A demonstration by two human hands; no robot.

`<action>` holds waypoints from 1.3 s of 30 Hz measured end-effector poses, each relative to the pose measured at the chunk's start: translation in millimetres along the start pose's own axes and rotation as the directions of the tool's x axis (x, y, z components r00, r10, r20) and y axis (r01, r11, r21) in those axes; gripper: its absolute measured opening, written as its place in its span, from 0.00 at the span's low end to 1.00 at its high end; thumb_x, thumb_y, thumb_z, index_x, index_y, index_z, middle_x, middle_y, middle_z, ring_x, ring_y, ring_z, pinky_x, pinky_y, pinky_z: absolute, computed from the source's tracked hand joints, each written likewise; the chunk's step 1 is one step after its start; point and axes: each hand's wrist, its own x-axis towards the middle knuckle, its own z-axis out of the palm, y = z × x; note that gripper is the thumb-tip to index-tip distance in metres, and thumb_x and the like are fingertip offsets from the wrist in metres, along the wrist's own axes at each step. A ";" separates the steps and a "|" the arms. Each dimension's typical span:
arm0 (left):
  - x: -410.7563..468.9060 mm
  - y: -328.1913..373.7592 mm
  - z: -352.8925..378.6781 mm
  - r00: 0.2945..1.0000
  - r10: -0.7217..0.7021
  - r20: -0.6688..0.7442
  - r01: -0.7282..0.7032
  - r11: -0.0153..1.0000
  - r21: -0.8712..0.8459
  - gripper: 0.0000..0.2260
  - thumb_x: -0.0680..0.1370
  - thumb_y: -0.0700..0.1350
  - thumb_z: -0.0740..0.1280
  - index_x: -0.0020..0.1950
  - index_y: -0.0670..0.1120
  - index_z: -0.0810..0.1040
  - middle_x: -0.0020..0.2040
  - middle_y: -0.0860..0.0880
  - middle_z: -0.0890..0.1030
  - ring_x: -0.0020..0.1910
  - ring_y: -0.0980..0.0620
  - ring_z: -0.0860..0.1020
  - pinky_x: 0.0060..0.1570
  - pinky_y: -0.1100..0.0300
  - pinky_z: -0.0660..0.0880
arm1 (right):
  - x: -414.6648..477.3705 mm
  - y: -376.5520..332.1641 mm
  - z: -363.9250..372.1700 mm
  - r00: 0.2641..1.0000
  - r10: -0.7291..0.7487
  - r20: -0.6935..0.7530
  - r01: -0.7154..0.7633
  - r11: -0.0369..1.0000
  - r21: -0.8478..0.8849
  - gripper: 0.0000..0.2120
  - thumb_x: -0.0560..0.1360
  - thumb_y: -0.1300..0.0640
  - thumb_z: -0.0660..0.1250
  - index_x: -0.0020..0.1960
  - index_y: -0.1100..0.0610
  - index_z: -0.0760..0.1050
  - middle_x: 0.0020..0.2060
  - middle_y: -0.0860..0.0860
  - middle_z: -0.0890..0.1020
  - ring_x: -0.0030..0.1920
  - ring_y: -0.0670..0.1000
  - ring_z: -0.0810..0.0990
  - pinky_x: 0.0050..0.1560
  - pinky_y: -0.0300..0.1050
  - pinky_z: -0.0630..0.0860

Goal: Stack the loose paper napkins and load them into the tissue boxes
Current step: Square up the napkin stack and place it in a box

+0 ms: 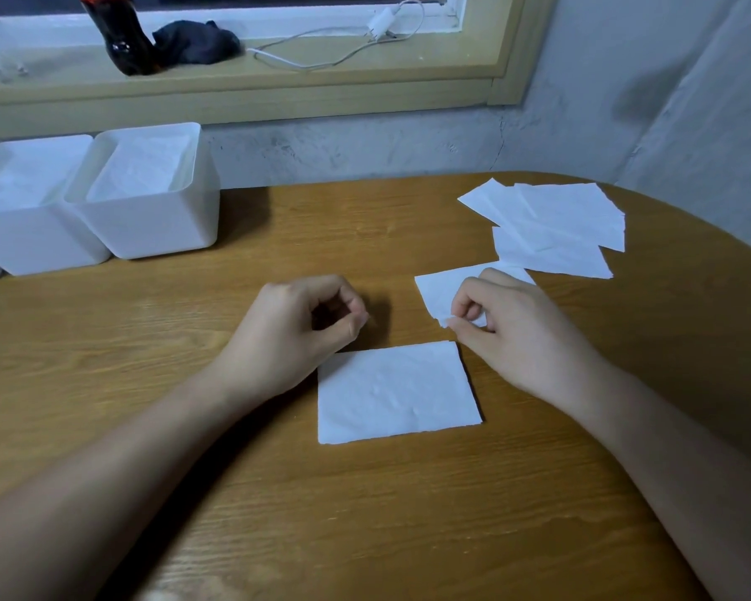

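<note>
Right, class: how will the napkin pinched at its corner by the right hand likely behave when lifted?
Probably floppy: the napkin crumples where the right hand pinches its corner, so it should droop. It looks thin, so likely very light and easy to lift. A hard tug might tear it, being thin paper.

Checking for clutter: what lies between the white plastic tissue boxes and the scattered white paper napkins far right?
Head view: only bare brown wooden tabletop.
</note>
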 end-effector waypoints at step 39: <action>4.5 32.2 -34.4 0.987 -0.118 0.109 0.153 0.893 -0.424 0.08 0.78 0.48 0.77 0.50 0.44 0.86 0.48 0.47 0.89 0.46 0.54 0.84 0.47 0.60 0.79 | -11.2 -32.5 -21.6 0.997 0.046 -0.066 0.014 0.706 0.708 0.09 0.81 0.54 0.72 0.49 0.61 0.81 0.39 0.61 0.83 0.38 0.55 0.77 0.39 0.47 0.73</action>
